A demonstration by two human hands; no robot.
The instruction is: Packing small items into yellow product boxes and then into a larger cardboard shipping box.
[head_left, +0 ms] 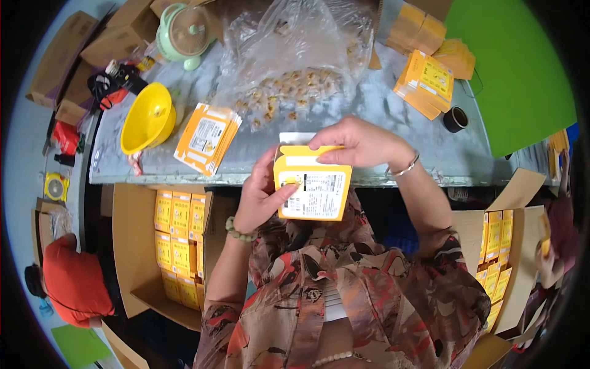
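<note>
Between my hands is a small yellow-and-white carton [326, 190], held up over the table's front edge with its printed panel toward me. My left hand [261, 194] grips its left side, thumb across the front. The fingers of my right hand [356, 142] are bent onto the flaps at the carton's upper end, where a pale flap stands up. Left of the carton lies a stack of flat orange-and-white cartons [208, 138]. Beyond it, small wrapped pieces [289, 92] spread out from a large clear plastic bag [289, 37].
A yellow bowl [147, 120] and a pale green pot [183, 34] stand at left. Flat carton stacks [427, 80] and a dark cup [455, 119] are at right. Boxes of filled yellow cartons [178, 240] [496, 240] flank me. A person in red [77, 280] is at far left.
</note>
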